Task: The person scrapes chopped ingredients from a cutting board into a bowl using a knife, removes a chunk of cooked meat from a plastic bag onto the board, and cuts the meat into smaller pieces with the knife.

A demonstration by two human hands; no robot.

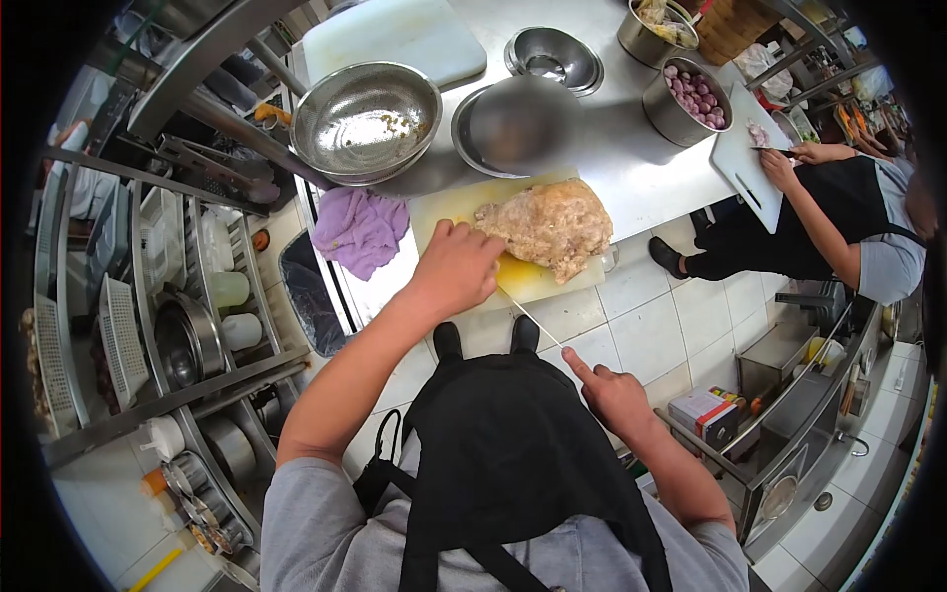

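Observation:
A large pale-brown piece of meat [552, 227], shaped like a whole bird, lies on a yellowish cutting board [444, 212] at the counter's front edge. My left hand [459, 266] is at its narrow left end, fingers curled. Between my two hands runs a thin pale strand [531, 317], straight and slanting toward me; I cannot tell whether it is string or a thin stick. At its near end is my right hand [614, 397], index finger extended along it and the other fingers curled. Yellow liquid shows on the board under the meat.
Left of the board lies a purple cloth [361, 232]. Behind stand a perforated metal bowl [367, 118], a partly blurred bowl [473, 148], a white board [395, 39] and a pot of shallots [686, 104]. At right, a co-worker [838, 207] cuts on another white board [747, 163].

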